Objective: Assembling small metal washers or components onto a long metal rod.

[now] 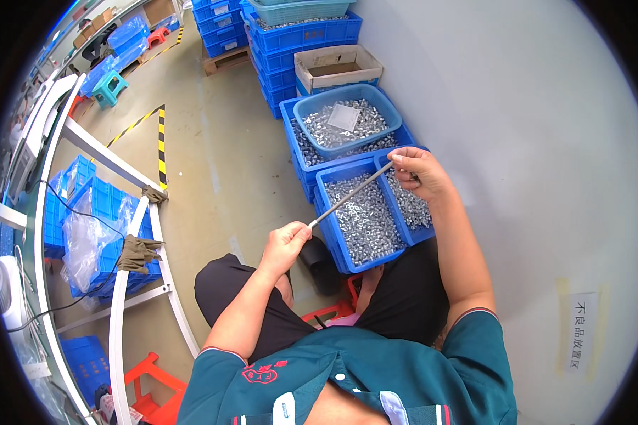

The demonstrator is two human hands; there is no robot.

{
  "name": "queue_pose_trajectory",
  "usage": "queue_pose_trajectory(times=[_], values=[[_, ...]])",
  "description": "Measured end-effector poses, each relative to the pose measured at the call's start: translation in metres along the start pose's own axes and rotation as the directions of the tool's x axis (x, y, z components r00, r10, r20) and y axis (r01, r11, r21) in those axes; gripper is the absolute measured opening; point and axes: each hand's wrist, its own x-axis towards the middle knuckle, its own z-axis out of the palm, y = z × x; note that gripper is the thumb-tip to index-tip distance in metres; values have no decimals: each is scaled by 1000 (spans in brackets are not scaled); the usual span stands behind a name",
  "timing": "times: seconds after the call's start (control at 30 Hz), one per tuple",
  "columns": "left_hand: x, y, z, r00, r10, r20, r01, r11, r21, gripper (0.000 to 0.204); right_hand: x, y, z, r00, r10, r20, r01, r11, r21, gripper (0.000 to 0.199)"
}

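Note:
A thin grey metal rod (353, 193) slants up to the right between my hands, above a blue bin (324, 205) of small shiny metal parts. Its lower end, which looks paler, is pinched in the fingers of my left hand (286, 246). The upper end is gripped between thumb and fingertips of my right hand (423, 174). Something small and metallic shows in the curled fingers of that hand, too small to name. Beneath my right hand lies a second compartment with more of the loose metal parts (412, 209).
A light-blue basin (310, 134) of metal parts, with a pale card on them, rests on a larger blue crate (290, 127). Behind stand a worn carton (372, 71) and stacked crates (273, 64). A white frame (120, 312) borders the left; a wall (532, 177) the right.

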Motion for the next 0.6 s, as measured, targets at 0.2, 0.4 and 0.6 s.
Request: queue_pose_trajectory(times=[0.2,0.4,0.6], values=[[3,-2,5,999,23,40,-21,998,-67,24,0,1,-3,999,-38,19,40,992,-117,15],[6,7,6,998,-10,61,15,997,-79,24,-4,5,10,987,110,119,-105,993,-51,20],[8,3,4,1000,8,19,-5,986,-164,25,2,6,0,984,163,66,-172,970,170,22]])
